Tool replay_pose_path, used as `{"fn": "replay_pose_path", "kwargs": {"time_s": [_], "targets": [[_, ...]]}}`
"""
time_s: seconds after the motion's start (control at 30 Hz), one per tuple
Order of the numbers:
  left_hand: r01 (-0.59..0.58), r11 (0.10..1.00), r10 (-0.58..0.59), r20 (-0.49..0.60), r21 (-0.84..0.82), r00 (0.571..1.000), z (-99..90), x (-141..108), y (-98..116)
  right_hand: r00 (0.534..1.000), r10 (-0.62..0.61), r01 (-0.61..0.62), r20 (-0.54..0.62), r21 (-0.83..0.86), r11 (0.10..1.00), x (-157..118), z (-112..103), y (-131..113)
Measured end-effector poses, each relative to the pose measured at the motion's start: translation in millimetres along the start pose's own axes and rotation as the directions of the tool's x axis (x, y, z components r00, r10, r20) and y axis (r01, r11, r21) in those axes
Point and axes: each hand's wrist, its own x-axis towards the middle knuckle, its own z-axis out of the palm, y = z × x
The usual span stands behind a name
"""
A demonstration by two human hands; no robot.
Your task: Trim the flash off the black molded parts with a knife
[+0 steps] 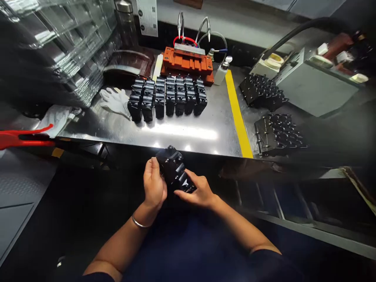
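Between my two hands, just in front of the bench edge, I hold a black moulded part (pixel 173 168) with ribbed, rounded ridges. My left hand (pixel 154 184) grips its left side, the fingers mostly hidden behind it. On the lower right side, my right hand (pixel 199 190) has the thumb below and the fingers around the edge. Similar black parts (pixel 167 96) stand upright in a row on the metal bench (pixel 188 133) beyond my hands.
An orange fixture (pixel 188 60) with hoses stands behind the row, a white bottle (pixel 221 72) beside it. Right of the yellow strip (pixel 238 113) lie more black parts (pixel 279 133) and a grey box (pixel 317 84). White gloves (pixel 114 101), stacked clear trays (pixel 64 47) and red-handled pliers (pixel 26 139) are left.
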Motion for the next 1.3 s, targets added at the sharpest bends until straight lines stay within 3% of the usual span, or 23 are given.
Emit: {"fn": "replay_pose_path", "kwargs": {"time_s": [0.07, 0.13, 0.23, 0.3, 0.37, 0.43, 0.53, 0.63, 0.7, 0.77, 0.8, 0.87, 0.93, 1.0, 1.07, 1.1, 1.17, 1.3], "targets": [[-0.045, 0.998, 0.04, 0.108, 0.047, 0.993, 4.6, 2, 0, 0.976, 0.212, -0.209, -0.055, 0.051, 0.977, 22, -27, 8], [-0.107, 0.984, 0.08, 0.184, 0.141, 0.98, 0.7, 5, -2, 0.917, 0.355, -0.357, -0.183, 0.025, 0.934, 60, -67, 19], [-0.066, 0.955, 0.013, 0.18, 0.288, 0.984, -14.3, 11, -8, 0.814, 0.403, -0.509, -0.418, -0.181, 0.841, 134, -124, 43], [-0.016, 0.943, -0.033, 0.14, 0.333, 0.99, -24.8, 16, -11, 0.766, 0.451, -0.623, -0.459, -0.356, 0.696, 184, -146, 61], [-0.004, 0.937, -0.035, 0.106, 0.348, 0.994, -33.1, 19, -12, 0.761, 0.484, -0.64, -0.432, -0.38, 0.668, 226, -150, 79], [-0.002, 0.931, -0.035, 0.095, 0.366, 0.995, -39.1, 21, -12, 0.772, 0.501, -0.632, -0.392, -0.39, 0.669, 255, -141, 95], [-0.002, 0.926, -0.018, 0.051, 0.378, 0.999, -43.9, 25, -10, 0.793, 0.504, -0.608, -0.341, -0.4, 0.686, 275, -125, 106], [0.001, 0.92, -0.017, 0.037, 0.393, 0.999, -44.7, 31, -8, 0.8, 0.501, -0.599, -0.33, -0.409, 0.689, 260, -136, 101], [-0.005, 0.914, -0.016, 0.048, 0.406, 0.999, -43.3, 37, -9, 0.792, 0.487, -0.61, -0.368, -0.434, 0.663, 226, -163, 92], [-0.013, 0.912, -0.012, 0.057, 0.41, 0.998, -40.1, 43, -12, 0.757, 0.477, -0.652, -0.447, -0.465, 0.598, 174, -197, 84], [-0.011, 0.913, -0.015, 0.062, 0.409, 0.998, -37.4, 45, -15, 0.704, 0.479, -0.709, -0.524, -0.478, 0.519, 145, -214, 82], [0.002, 0.91, -0.043, 0.088, 0.415, 0.995, -29.5, 46, -22, 0.547, 0.477, -0.832, -0.688, -0.512, 0.215, 88, -240, 81], [0.03, 0.896, -0.11, 0.154, 0.444, 0.982, -18.1, 41, -29, 0.474, 0.554, -0.851, -0.685, -0.518, 0.087, 43, -252, 85], [0.052, 0.876, -0.191, 0.244, 0.48, 0.951, -4.2, 32, -34, 0.444, 0.577, -0.883, -0.686, -0.444, 0.151, 14, -247, 91], [0.057, 0.862, -0.255, 0.335, 0.503, 0.907, 9.9, 20, -37, 0.467, 0.527, -0.878, -0.71, -0.298, 0.375, 0, -228, 94], [0.056, 0.858, -0.279, 0.373, 0.51, 0.885, 16.1, 15, -38, 0.494, 0.515, -0.832, -0.701, -0.21, 0.513, -3, -214, 94], [0.052, 0.857, -0.301, 0.417, 0.512, 0.857, 25.7, 6, -39, 0.567, 0.531, -0.761, -0.63, -0.153, 0.63, -4, -180, 89], [0.017, 0.86, -0.237, 0.369, 0.511, 0.898, 29.5, 5, -34, 0.743, 0.548, -0.615, -0.384, -0.07, 0.785, -3, -103, 61]]}}
